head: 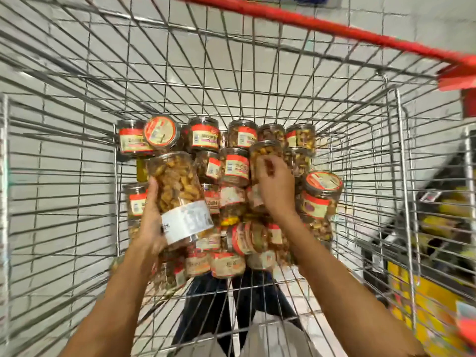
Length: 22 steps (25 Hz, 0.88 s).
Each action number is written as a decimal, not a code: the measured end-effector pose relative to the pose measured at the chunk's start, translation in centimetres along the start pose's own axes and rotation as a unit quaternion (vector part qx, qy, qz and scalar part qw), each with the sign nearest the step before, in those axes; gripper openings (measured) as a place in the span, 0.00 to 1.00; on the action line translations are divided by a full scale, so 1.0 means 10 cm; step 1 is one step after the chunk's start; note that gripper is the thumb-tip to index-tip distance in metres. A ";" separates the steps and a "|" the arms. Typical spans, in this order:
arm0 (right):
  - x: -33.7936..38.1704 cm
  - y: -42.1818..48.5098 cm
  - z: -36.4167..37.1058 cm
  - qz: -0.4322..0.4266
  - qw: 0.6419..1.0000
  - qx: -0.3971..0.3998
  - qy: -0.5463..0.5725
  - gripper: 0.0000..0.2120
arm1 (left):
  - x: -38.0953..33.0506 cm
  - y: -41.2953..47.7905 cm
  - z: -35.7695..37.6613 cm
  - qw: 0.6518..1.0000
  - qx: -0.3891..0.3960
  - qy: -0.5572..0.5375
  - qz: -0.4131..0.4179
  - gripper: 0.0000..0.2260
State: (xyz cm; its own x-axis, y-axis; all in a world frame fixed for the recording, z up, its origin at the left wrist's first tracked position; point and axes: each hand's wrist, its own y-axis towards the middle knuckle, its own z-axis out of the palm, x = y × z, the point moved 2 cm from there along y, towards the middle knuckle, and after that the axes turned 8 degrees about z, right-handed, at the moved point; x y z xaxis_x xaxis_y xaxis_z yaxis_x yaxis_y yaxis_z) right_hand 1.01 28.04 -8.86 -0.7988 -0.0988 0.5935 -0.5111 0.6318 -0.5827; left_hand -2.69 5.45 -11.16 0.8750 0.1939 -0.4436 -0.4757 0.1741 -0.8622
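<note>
I look down into a wire shopping cart (77,176) whose floor holds a pile of several clear plastic snack jars with red-and-cream labels (235,166). My left hand (152,220) grips a taller clear jar of golden fried snacks with a white label (180,194), lifted above the pile on the left. My right hand (275,189) reaches into the middle of the pile, and its curled fingers grasp the top of another clear jar (265,153). The picture is blurred by motion.
The cart's red handle bar (334,29) crosses the upper right. Wire walls close in on all sides. Store shelving with yellow goods (438,228) shows through the right wall. White floor tiles lie below, and my dark trouser legs (206,313) show under the cart.
</note>
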 end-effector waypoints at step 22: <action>-0.39 -2.34 -2.08 -0.020 0.828 0.121 0.547 0.28 | -0.19 -1.94 1.76 0.912 0.366 0.146 0.111 0.24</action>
State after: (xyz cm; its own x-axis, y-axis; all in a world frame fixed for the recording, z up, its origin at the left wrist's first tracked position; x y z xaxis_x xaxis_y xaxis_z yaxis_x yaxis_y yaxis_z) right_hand 22.66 29.65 14.00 -0.0828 0.7230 0.6859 -0.6845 0.4589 -0.5664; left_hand 3.25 18.71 10.70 0.6863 0.0557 -0.7252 -0.4826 0.7808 -0.3968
